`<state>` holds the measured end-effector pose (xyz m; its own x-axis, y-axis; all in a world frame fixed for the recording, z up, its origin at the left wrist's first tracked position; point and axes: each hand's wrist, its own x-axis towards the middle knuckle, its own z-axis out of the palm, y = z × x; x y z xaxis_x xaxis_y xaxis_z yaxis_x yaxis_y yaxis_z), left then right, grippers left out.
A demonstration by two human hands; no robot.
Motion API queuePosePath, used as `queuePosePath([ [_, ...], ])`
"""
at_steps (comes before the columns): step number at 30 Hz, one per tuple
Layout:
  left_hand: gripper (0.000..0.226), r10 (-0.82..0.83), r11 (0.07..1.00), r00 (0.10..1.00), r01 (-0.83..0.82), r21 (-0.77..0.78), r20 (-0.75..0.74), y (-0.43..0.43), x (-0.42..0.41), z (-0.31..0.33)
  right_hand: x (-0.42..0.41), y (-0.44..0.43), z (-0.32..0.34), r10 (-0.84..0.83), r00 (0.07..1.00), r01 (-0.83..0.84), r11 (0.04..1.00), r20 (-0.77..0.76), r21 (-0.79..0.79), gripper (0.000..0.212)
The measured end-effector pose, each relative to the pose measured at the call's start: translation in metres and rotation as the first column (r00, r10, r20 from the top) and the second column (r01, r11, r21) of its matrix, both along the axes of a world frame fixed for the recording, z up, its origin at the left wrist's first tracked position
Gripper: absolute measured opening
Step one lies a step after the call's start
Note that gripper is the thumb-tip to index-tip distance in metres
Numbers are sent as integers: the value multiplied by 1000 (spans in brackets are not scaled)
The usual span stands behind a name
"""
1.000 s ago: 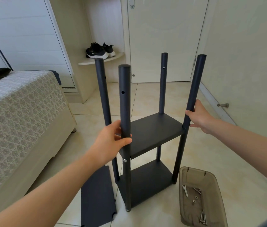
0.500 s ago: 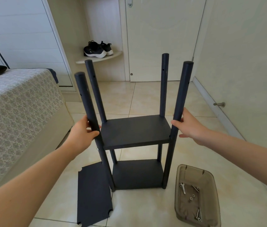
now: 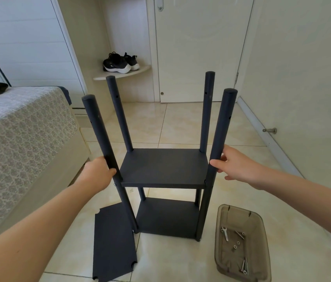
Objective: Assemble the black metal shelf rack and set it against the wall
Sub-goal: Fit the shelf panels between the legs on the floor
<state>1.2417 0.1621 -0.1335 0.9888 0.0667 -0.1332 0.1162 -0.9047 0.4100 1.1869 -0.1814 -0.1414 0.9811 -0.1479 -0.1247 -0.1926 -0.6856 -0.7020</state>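
Note:
The black shelf rack (image 3: 164, 167) stands upright on the tiled floor, with two shelves fixed between four round posts. My left hand (image 3: 96, 175) grips the front left post just above the upper shelf. My right hand (image 3: 235, 166) holds the front right post at about the same height, thumb in front and fingers behind. A loose black shelf panel (image 3: 113, 243) lies flat on the floor at the rack's front left foot.
A clear brown tray (image 3: 262, 237) with screws, nuts and a small wrench (image 3: 225, 233) sits on the floor to the right. A bed (image 3: 22, 139) is on the left. The wall (image 3: 302, 78) with a door stopper (image 3: 270, 130) runs along the right; a closed door (image 3: 197, 47) is behind.
The rack has swung round from an angled pose to face me squarely and now stands level. Both hands stayed on the front posts and moved with it.

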Motion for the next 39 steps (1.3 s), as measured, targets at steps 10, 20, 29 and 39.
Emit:
queuePosePath([
  [10, 30, -578, 786, 816, 553, 275, 9, -99, -29, -33, -21, 3, 13, 26, 996, -29, 999, 84, 36, 45],
  [20, 94, -714, 620, 683, 720, 311, -155, -161, -19, -71, -28, 1, 24, 92, 990, -87, 995, 105, -48, 42],
  [29, 85, -662, 698, 749, 604, 385, 24, -161, -21, -101, -18, 3, 30, 173, 978, -164, 983, 117, -86, 41],
  [39, 72, -613, 790, 623, 489, 370, 485, -163, -33, -124, -21, 5, 29, 181, 981, -180, 983, 73, -21, 43],
])
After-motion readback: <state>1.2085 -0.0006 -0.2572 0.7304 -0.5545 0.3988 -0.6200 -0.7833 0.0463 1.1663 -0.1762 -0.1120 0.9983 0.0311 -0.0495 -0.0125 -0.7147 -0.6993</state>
